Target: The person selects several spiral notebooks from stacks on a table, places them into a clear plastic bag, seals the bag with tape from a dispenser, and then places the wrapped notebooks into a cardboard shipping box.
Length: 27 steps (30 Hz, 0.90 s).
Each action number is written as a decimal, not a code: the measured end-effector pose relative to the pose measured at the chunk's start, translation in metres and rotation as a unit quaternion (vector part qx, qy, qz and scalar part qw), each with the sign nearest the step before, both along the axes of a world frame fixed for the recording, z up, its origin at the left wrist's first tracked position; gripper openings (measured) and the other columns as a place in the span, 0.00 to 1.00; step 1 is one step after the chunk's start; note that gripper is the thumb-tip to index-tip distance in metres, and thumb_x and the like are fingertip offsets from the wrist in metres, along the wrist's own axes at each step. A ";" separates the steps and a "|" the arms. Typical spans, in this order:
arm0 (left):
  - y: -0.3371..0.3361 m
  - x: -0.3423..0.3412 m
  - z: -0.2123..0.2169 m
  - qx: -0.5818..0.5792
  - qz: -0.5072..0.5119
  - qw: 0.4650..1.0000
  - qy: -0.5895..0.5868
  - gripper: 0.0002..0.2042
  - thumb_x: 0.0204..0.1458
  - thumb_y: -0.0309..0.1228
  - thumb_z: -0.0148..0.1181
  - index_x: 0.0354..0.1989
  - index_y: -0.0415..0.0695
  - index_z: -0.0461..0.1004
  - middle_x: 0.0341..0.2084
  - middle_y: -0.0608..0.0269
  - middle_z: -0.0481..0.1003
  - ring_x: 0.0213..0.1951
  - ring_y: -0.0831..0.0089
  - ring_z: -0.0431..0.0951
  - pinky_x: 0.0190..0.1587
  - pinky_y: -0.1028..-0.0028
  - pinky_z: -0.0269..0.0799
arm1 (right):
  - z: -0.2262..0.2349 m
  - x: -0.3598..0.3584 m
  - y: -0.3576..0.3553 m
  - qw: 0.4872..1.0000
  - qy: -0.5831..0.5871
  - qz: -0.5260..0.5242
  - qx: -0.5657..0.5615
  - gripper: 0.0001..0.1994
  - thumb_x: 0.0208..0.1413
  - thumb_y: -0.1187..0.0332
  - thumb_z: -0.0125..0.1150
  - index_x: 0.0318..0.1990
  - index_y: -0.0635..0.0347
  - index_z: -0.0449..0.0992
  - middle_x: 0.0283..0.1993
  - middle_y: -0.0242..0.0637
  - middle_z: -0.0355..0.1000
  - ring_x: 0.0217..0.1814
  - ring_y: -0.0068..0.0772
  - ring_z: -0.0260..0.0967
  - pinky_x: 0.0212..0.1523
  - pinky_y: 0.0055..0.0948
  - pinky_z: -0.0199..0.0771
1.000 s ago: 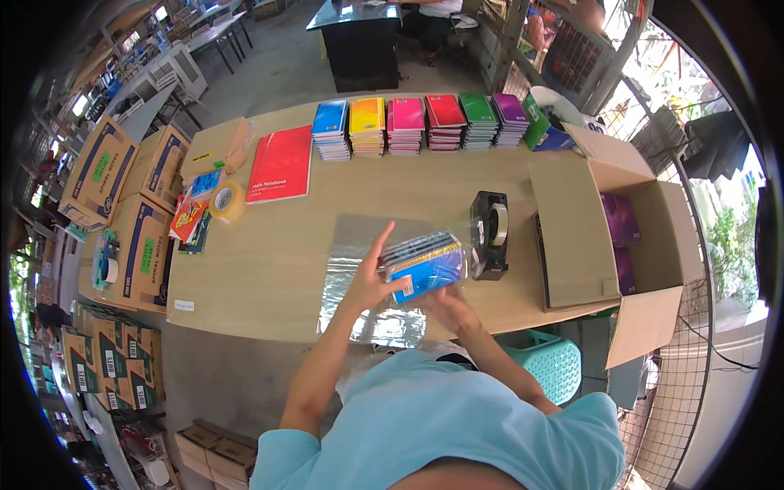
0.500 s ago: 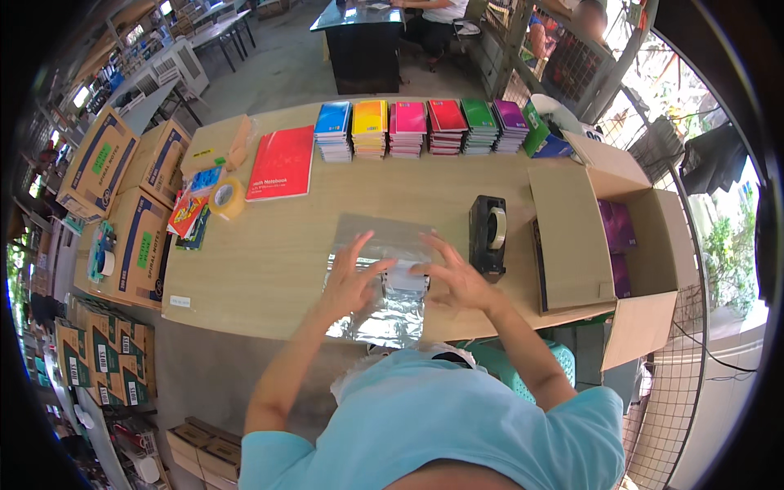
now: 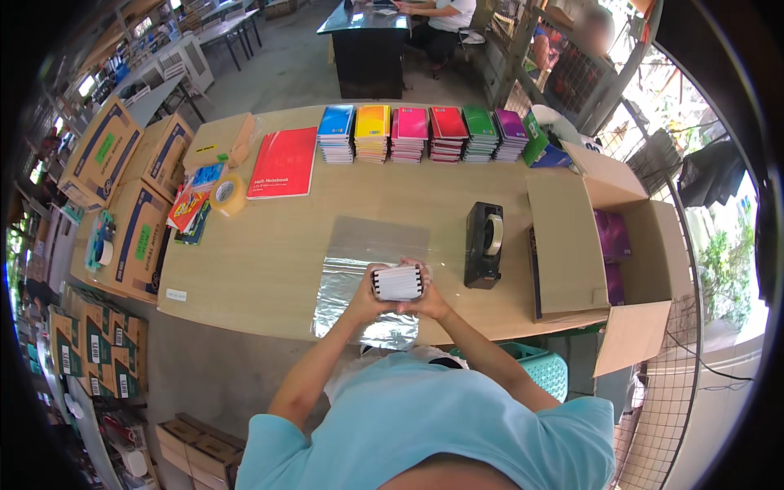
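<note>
Between both hands, a small stack of notebooks (image 3: 398,283) stands on edge, its white page edges facing up and black bits along its two sides. My left hand (image 3: 367,297) wraps its left side and my right hand (image 3: 428,300) its right side; both are closed on it. Beneath them a clear, shiny plastic sheet (image 3: 377,231) lies flat at the table's near edge. Just right of the hands is a black tape dispenser (image 3: 483,245) with a roll of clear tape. The notebook covers are hidden by my hands.
Stacks of blue (image 3: 336,122), yellow, pink, red, green and purple notebooks line the wooden table's far edge. A large red notebook (image 3: 283,162) and a tape roll (image 3: 228,196) lie left. An open carton (image 3: 572,245) with purple packs stands right; closed cartons (image 3: 139,237) stand left.
Both hands were spread apart over the plastic sheet. Now they have closed around the notebook stack, which stands higher and more plainly in view.
</note>
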State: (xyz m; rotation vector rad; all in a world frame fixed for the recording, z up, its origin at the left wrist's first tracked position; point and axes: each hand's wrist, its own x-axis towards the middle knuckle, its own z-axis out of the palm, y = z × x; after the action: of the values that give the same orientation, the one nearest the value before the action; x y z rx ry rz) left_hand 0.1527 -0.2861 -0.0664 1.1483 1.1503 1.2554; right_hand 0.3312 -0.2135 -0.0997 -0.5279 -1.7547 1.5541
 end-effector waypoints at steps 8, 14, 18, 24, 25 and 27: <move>-0.038 0.023 -0.006 0.134 0.267 0.941 0.158 0.51 0.33 0.27 0.79 0.66 0.45 0.48 0.63 0.51 0.47 0.64 0.54 0.54 0.63 0.54 0.62 | 0.104 0.024 -0.007 0.971 -0.077 -0.124 0.191 0.49 0.27 0.59 0.83 0.63 0.55 0.64 0.64 0.38 0.63 0.67 0.42 0.58 0.68 0.41 0.56; -0.049 0.023 0.007 0.189 0.240 0.873 0.380 0.35 0.39 0.32 0.75 0.57 0.44 0.62 0.55 0.47 0.55 0.58 0.51 0.59 0.58 0.54 0.62 | 0.194 0.040 0.014 0.835 -0.332 0.095 0.428 0.22 0.38 0.68 0.70 0.46 0.50 0.77 0.53 0.26 0.74 0.47 0.38 0.74 0.47 0.42 0.73; -0.048 0.005 0.017 0.213 0.173 0.877 0.394 0.25 0.42 0.34 0.73 0.49 0.46 0.71 0.54 0.49 0.59 0.57 0.51 0.60 0.57 0.55 0.60 | 0.171 0.030 0.034 0.784 -0.367 0.095 0.492 0.15 0.44 0.74 0.61 0.43 0.51 0.79 0.50 0.26 0.76 0.35 0.40 0.77 0.32 0.37 0.76; -0.044 -0.010 0.034 0.247 0.095 0.836 0.480 0.25 0.43 0.36 0.72 0.52 0.51 0.73 0.52 0.54 0.65 0.54 0.54 0.64 0.57 0.57 0.59 | 0.163 0.026 0.041 0.804 -0.320 0.175 0.469 0.12 0.45 0.75 0.58 0.38 0.51 0.81 0.46 0.27 0.76 0.35 0.41 0.77 0.33 0.36 0.76; -0.043 -0.011 0.038 0.251 0.076 0.837 0.480 0.27 0.41 0.35 0.72 0.53 0.52 0.73 0.51 0.56 0.65 0.54 0.54 0.64 0.57 0.57 0.58 | 0.171 0.024 0.037 0.814 -0.271 0.199 0.473 0.11 0.45 0.75 0.57 0.36 0.51 0.81 0.45 0.28 0.77 0.36 0.41 0.76 0.34 0.37 0.76; -0.040 -0.017 0.047 0.279 0.037 0.822 0.495 0.28 0.41 0.36 0.72 0.54 0.53 0.73 0.51 0.59 0.66 0.53 0.56 0.65 0.57 0.57 0.58 | 0.178 0.022 0.033 0.822 -0.224 0.219 0.475 0.09 0.46 0.75 0.57 0.34 0.52 0.81 0.44 0.28 0.77 0.37 0.41 0.76 0.34 0.38 0.76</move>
State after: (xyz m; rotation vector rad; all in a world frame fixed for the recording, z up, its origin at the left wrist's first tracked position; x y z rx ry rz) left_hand 0.1353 -0.3261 -0.0196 2.3938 1.6038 1.0641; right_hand 0.3532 -0.1806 0.0778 0.0499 -2.8586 0.6052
